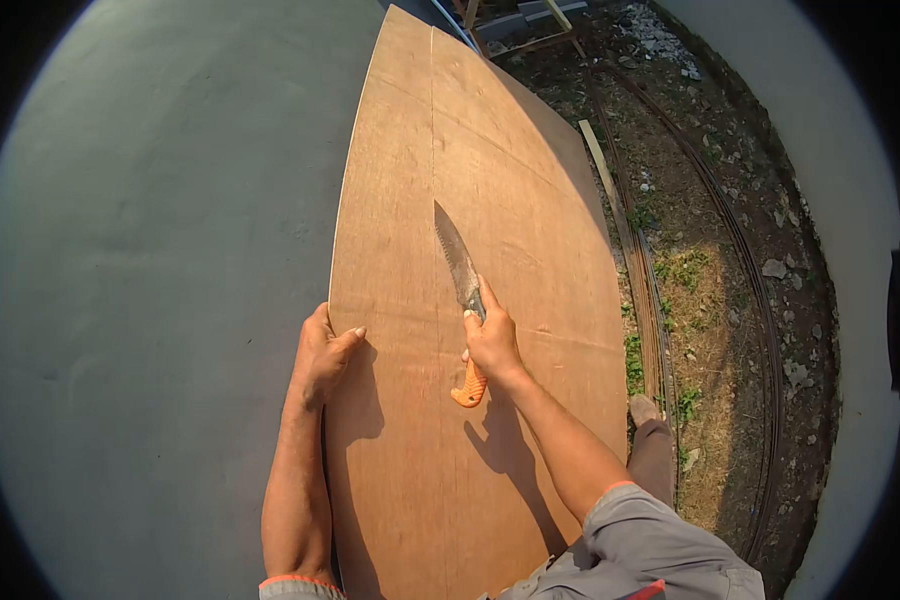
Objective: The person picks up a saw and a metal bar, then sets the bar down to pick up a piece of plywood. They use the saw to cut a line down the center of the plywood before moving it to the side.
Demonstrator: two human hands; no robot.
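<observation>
A large plywood sheet (390, 450) fills the middle of the head view, with a thin dark line running down its length. My left hand (330, 352) grips the sheet's left edge, thumb on the top face. In my right hand (492, 338) is a hand saw (454, 252) with a curved, toothed blade and an orange handle. The saw's blade points up and away over the sheet, its tip beside the dark line. Whether the blade touches the wood I cannot tell. Both hands cast shadows on the plywood.
A smooth grey wall (170, 250) stands on the left. Right of the sheet, long bars (650, 330) and a wood strip (598, 160) lie on rough ground with weeds and rubble. A wooden frame (530, 43) is at the top. My foot (646, 410) shows at lower right.
</observation>
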